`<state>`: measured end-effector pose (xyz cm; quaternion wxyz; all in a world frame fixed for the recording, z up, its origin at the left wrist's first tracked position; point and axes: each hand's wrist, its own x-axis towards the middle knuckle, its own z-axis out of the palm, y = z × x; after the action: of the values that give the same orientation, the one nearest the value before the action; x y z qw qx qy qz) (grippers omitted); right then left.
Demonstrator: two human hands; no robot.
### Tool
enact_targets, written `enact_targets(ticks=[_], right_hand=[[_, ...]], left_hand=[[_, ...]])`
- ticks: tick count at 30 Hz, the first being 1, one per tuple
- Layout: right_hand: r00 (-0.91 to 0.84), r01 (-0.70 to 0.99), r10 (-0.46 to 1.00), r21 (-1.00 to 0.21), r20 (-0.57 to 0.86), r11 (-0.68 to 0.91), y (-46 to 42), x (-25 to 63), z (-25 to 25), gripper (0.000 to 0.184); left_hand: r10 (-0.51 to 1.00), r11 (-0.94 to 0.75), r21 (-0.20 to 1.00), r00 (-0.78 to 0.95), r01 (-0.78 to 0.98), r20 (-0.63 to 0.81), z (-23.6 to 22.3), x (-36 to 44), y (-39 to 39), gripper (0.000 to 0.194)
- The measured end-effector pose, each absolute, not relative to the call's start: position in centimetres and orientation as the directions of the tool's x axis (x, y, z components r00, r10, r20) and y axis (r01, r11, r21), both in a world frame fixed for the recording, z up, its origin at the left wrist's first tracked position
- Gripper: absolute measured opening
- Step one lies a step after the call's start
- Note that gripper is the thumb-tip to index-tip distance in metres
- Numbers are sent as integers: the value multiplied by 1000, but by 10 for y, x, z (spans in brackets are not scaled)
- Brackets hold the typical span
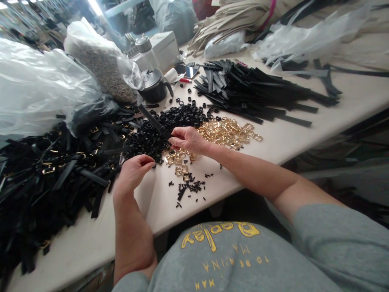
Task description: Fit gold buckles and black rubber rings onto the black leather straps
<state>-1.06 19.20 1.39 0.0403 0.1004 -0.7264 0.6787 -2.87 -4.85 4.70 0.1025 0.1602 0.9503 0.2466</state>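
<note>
Running away from the right hand (190,140), a dark strap (154,121) slants leftward over the heap of black loops (180,115), its long axis pointing toward the heap's far left side. The right hand's grip is clamped on the strap's near end, thumb and fingers together, at the near side of that heap. The left hand (133,172) sits at the heap's near left edge, lower than the strap and apart from it, its fingertips turned toward the right hand. The right hand is thus the nearer to the strap, being on it; the left is closer to the person's body. The left grip curls with fingertips close to the thumb, but I cannot tell whether anything small is pinched there.

Gold buckles (229,132) spread on the surface (273,138) to the right of the heap and along its near side; small black bits (191,186) lie nearer the person than the heap. Left of it, a tangle of buckled straps (67,170) is cut off by the frame.

The strap's held end is hidden by the right fingers, so any loop or buckle there is hard to make out. The left palm is largely out of sight.
</note>
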Motion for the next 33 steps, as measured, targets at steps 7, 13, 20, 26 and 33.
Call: enact_targets(ticks=[7, 13, 20, 26, 33], right_hand=[[-969, -242, -85, -955, 231, 169, 192, -10, 14, 18], [-972, -233, -78, -957, 223, 170, 193, -10, 16, 16], [-971, -237, -72, -935, 226, 262, 193, -10, 13, 17], [-973, -231, -78, -915, 218, 331, 192, -7, 15, 19], [-977, -184, -139, -963, 159, 196, 188, -5, 16, 19]], left_hand=[[354, 835, 472, -933, 283, -67, 42, -30, -39, 21], [280, 887, 426, -942, 181, -183, 46, -33, -64, 25], [344, 906, 322, -921, 276, -180, 45, -26, -44, 21], [309, 940, 192, -941, 280, -139, 44, -22, -34, 14], [167, 436, 896, -986, 81, 8, 31, -29, -24, 31]])
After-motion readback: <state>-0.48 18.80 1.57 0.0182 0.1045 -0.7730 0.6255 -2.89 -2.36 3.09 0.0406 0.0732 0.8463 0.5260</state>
